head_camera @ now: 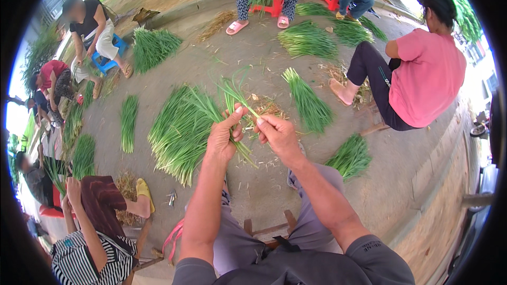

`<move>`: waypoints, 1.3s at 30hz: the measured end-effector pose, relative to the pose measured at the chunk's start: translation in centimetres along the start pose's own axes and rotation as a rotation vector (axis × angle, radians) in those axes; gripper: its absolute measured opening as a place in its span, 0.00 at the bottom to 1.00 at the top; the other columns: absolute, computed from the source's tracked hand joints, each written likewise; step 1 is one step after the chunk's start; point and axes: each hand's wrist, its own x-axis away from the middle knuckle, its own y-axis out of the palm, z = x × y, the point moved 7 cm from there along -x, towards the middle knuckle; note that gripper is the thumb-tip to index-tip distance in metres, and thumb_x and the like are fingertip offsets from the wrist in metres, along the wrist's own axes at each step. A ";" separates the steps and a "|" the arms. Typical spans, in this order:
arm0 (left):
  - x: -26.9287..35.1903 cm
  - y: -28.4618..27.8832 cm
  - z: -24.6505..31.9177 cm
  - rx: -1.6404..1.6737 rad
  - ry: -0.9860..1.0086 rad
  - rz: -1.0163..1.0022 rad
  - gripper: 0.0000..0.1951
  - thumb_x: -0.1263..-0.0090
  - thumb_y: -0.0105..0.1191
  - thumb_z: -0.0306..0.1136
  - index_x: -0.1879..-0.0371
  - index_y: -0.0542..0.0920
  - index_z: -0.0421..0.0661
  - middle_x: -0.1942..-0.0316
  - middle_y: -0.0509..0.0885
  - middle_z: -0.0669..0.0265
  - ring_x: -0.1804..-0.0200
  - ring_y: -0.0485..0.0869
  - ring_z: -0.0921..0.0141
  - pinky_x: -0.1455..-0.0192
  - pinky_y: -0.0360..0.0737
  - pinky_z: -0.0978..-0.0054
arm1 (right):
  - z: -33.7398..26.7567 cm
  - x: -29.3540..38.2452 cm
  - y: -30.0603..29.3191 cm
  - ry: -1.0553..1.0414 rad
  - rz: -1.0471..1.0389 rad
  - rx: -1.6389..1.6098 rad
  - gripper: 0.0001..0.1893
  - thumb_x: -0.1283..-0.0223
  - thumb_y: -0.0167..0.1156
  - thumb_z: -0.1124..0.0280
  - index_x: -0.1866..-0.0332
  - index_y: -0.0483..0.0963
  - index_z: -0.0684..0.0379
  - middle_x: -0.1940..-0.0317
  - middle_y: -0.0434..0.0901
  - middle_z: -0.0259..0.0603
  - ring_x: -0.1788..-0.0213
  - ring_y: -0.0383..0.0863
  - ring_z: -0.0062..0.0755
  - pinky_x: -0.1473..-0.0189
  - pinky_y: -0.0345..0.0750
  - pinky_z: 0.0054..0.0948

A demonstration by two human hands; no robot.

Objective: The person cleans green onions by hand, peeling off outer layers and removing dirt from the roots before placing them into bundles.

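Near the middle of the view, my left hand is closed around a small bunch of green leafy stalks, which look like Chinese chives. Just right of it, my right hand pinches the pale end of a few stalks between thumb and fingers; their green tips point up and left. Beyond and left of my left hand, a large pile of the same stalks lies on the pavement. A heap of dry trimmings lies beyond my hands, partly hidden by them. A bundle with pale ends lies to the right.
Smaller bundles lie at the left and lower right. A person in a pink shirt sits at the right, one in a striped top at the lower left. Several others sit farther off. A pink ribbon and keys lie near my legs.
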 end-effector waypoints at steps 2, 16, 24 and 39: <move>0.0 0.0 0.0 -0.024 0.007 0.006 0.14 0.33 0.66 0.32 0.51 0.81 0.47 0.56 0.85 0.67 0.81 0.65 0.81 0.80 0.60 0.82 | 0.4 0.1 0.6 0.011 -0.017 0.012 0.10 0.31 0.59 0.69 0.61 0.80 0.66 0.76 0.79 0.31 0.75 0.75 0.15 0.72 0.73 0.20; -0.1 -0.1 -0.3 0.005 -0.089 -0.110 0.14 0.32 0.64 0.34 0.51 0.79 0.46 0.61 0.84 0.69 0.80 0.67 0.81 0.79 0.62 0.82 | 1.5 -0.3 1.8 0.051 -0.196 0.155 0.08 0.35 0.62 0.69 0.63 0.81 0.63 0.80 0.76 0.31 0.76 0.73 0.15 0.74 0.68 0.23; 0.1 -0.1 0.2 -0.079 -0.090 -0.123 0.10 0.32 0.65 0.35 0.59 0.82 0.44 0.70 0.81 0.73 0.81 0.66 0.82 0.80 0.60 0.83 | 0.1 -1.9 -2.6 0.101 0.073 -0.082 0.15 0.31 0.61 0.64 0.49 0.79 0.65 0.63 0.83 0.35 0.69 0.80 0.20 0.64 0.81 0.23; 0.6 0.7 0.3 -0.087 -0.094 -0.226 0.09 0.31 0.61 0.34 0.59 0.78 0.43 0.65 0.79 0.69 0.82 0.64 0.82 0.80 0.60 0.84 | 1.1 -2.5 -7.5 0.251 0.261 -0.371 0.16 0.27 0.57 0.62 0.46 0.75 0.66 0.57 0.83 0.39 0.63 0.82 0.23 0.61 0.84 0.24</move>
